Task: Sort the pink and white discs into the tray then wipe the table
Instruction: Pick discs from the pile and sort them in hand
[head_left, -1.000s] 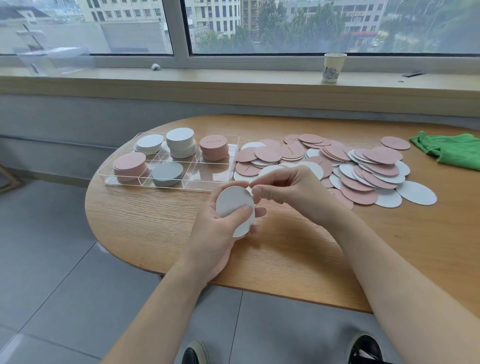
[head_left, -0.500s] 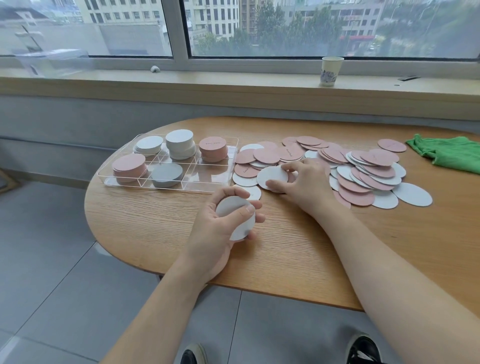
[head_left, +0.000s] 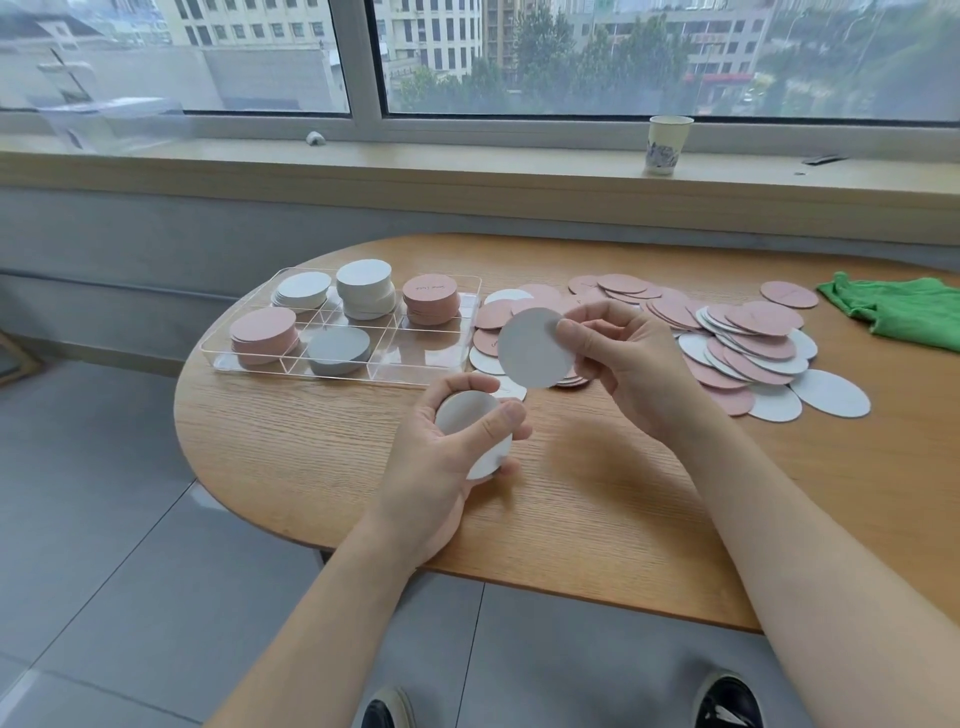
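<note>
The right hand (head_left: 618, 358) has a single white disc (head_left: 535, 347) pinched by its edge between thumb and fingertips, lifted clear of the table (head_left: 597, 519) and tilted with its face towards the person. Just below and to the left, the left hand (head_left: 447, 457) is curled around a small stack of white discs (head_left: 475, 434), thumb laid across the top and fingers cupping it from underneath. From where I stand, the step looks to be adding the lifted disc to that stack, and the way to do it neatly would be to bring it down flat, slide it under the thumb, and square the edges before the thumb presses again; these thin rounds look slippery and a loose stack could fan out. Beyond the hands, the loose pile of pink and white discs (head_left: 748, 343) lies spread over the middle of the table, a good many yet unsorted. To the left stands the clear tray (head_left: 470, 312), with two white stacks and one pink in its far compartments, a pink and a greyish stack in the near ones, and the near right compartment bare. The green cloth (head_left: 904, 309) waits at the far right edge, untouched, for the wiping to come.
</note>
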